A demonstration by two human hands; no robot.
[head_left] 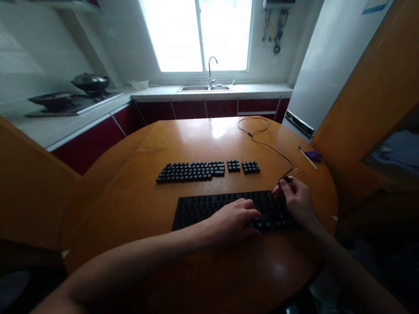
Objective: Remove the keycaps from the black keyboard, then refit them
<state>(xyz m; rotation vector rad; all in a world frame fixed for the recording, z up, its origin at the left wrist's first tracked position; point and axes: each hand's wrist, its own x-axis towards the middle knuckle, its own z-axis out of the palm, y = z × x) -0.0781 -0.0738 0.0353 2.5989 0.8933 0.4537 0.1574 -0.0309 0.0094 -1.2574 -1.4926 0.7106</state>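
Backlit: I note the window (pixel 225 29) blown out, glare on the tabletop (pixel 196 141) toward its far end, near side dim, black keyboard base (pixel 194 211) low in detail, lower corners shadowed, fridge (pixel 320 64) leaning with wide-angle distortion, slight blur overall.

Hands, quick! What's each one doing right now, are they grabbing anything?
Left hand: loosely open over the black keyboard; nothing seen held.
Right hand: closed, pinching a small dark piece, too small to identify.
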